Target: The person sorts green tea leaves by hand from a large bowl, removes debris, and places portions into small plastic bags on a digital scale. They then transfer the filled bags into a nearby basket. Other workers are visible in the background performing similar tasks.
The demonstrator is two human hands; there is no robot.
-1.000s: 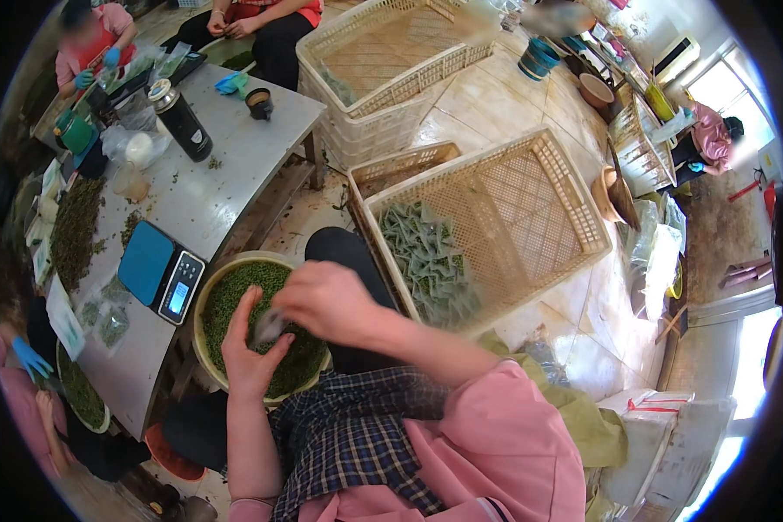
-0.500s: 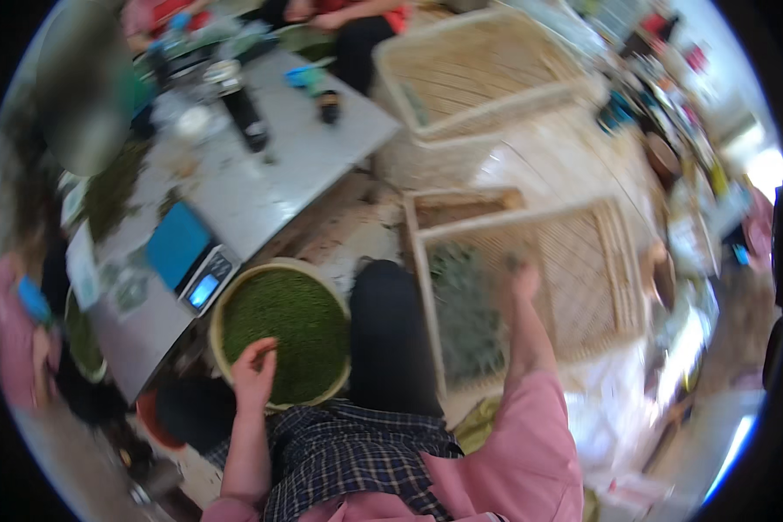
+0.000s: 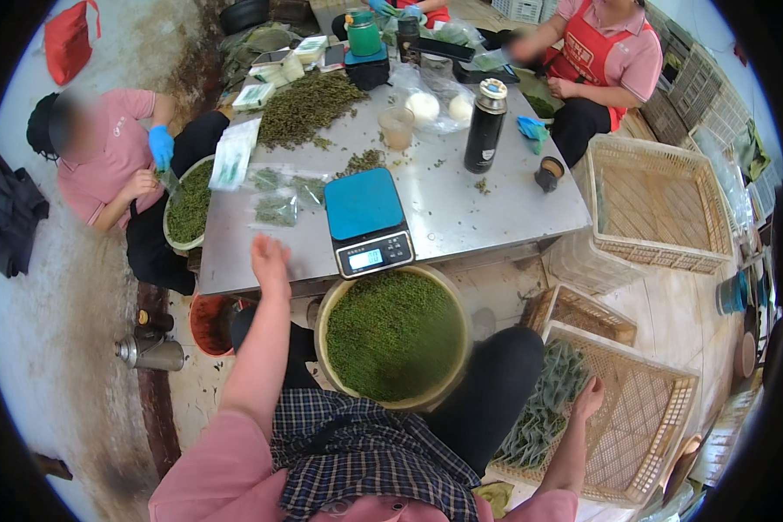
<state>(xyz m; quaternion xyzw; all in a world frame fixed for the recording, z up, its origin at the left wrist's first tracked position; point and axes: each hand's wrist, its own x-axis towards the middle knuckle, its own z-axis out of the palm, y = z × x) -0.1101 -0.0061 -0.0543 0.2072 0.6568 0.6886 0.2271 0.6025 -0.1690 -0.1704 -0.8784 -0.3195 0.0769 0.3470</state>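
My left hand (image 3: 271, 261) is over the front edge of the metal table, its fingers loosely bent and apart with nothing seen in them. Just beyond it lie small clear bags (image 3: 276, 210) of green plant bits. A kitchen scale (image 3: 367, 222) with a blue top and lit display stands to their right. Below the scale, between my knees, a round tub (image 3: 324, 348) holds small green buds or seeds (image 3: 391, 331). My right hand (image 3: 589, 398) is low at the right, fingers slightly curled, beside many filled clear packets (image 3: 548, 396) in a plastic crate (image 3: 639, 426).
A black thermos (image 3: 485, 126), a clear cup (image 3: 397, 128) and a dried plant heap (image 3: 309, 109) are on the table. Another crate (image 3: 661, 204) stands at the right. An orange bucket (image 3: 209, 324) is below the table. Co-workers sit at the left and far side.
My left hand has gone from over the tub to the table edge near the bags. My right hand has shifted within the crate, beside the packets. The view has swung toward the table.
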